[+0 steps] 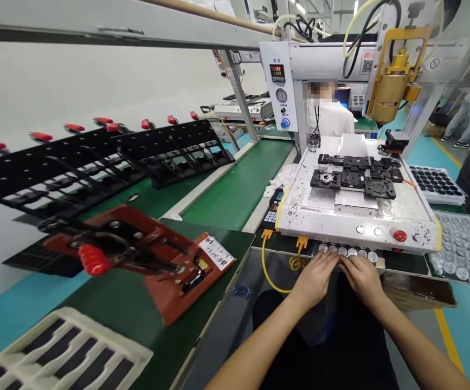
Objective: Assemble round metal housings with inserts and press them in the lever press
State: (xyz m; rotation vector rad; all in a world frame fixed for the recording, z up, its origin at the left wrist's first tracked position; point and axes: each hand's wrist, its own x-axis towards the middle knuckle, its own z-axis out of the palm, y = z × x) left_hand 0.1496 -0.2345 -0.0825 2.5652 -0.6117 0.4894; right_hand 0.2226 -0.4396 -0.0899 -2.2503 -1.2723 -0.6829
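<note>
1. A row of small round silver parts (346, 251) lies on the bench edge just below the front of the white machine base (356, 216), at about 5 o'clock in the view.
2. Left hand (315, 279): palm down, fingers extended and loosely curled, fingertips on the left end of the row. No part is seen gripped.
3. Right hand (362, 276): palm down, fingers bent onto the middle of the row, just beside the left hand. Whether a part is pinched beneath cannot be told.
4. On the machine base, black fixture blocks (354, 177) sit at 12 o'clock from the hands; a red button (399, 235) stands at 2 o'clock.
5. A tray of silver discs (468, 252) lies at 3 o'clock; a darker tray (436, 183) sits beyond it.
6. A yellow cable (268, 268) hangs at 9 o'clock from the hands.
7. A red clamp jig (145, 252) rests on the green surface farther at 9 o'clock.
8. A gold dispensing head (389, 92) hangs at 1 o'clock.
</note>
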